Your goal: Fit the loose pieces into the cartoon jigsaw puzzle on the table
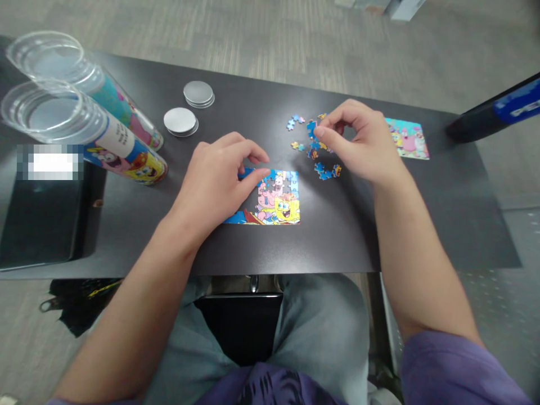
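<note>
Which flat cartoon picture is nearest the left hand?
The deep blue picture, partly hidden by the left hand; the other picture, turquoise and pink, lies beside the right hand.

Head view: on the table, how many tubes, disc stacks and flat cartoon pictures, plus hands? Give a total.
Tubes: 2
Disc stacks: 2
Flat cartoon pictures: 2
Hands: 2
Total: 8
Loose puzzle pieces overlap, so they are left out.

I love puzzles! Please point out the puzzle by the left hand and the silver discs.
Puzzle [283, 207]: head view, on the yellow printed face.
Silver discs [180, 119]: head view, on the nearer stack's top disc.
</note>
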